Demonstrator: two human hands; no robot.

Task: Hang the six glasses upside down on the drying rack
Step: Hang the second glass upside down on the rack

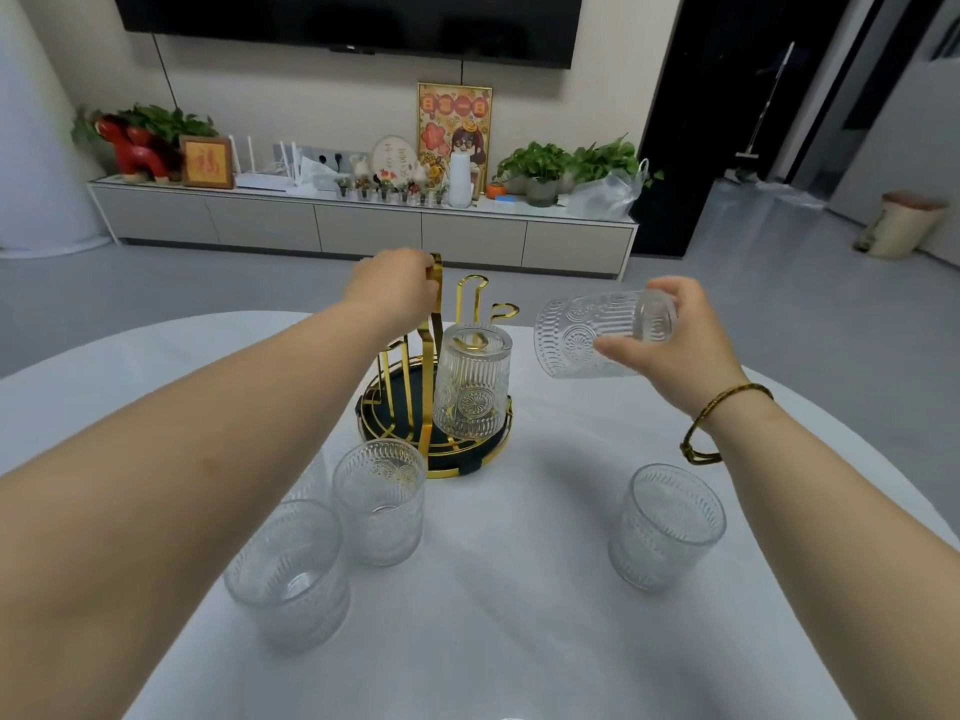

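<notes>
Glasses first: one ribbed glass (pixel 471 388) already hangs upside down on a gold prong of the drying rack (pixel 435 407), rim near the dark round base. Rack sits mid-table on a white tablecloth (pixel 519 589); gold central handle up top, 2 bare hooked prongs behind the hung glass, more prongs on the left side.

Second glass (pixel 605 335) is in the air, just right of the rack, tipped on its side w/ its mouth toward the rack. Right hand (pixel 680 350) is clamped on it, thumb under, fingers (pixel 662 293) over the base end; braided bracelet (pixel 717 423) on that wrist.

Left hand (pixel 392 285) is closed around the rack's top handle, forearm stretched across the table.

3 more glasses stand upright on the cloth: near-left glass (pixel 285 571), close beside it a mid-left glass (pixel 379 504) just in front of the rack base, and a right glass (pixel 667 527) well apart from those. Sliver of another rim at the bottom edge, too cut off to tell.

Bkgd: low TV cabinet (pixel 363 226) w/ plants, frames, wall TV above.
</notes>
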